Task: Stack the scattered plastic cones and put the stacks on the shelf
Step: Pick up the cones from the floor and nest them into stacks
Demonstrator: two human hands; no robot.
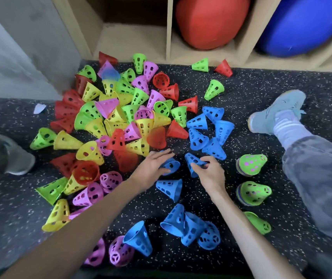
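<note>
I judge my right hand [207,170] nearer the work: it pinches a perforated blue plastic cone [193,164] lying tip-away on the floor, while my left hand [154,165], fingers spread, rests on a second blue cone [171,165] just left of it.

Perforated plastic cones [121,117] in red, green, yellow, pink, blue, scattered on sides, two short stacks [251,165] upright at right, wooden shelf [169,29] behind.
</note>
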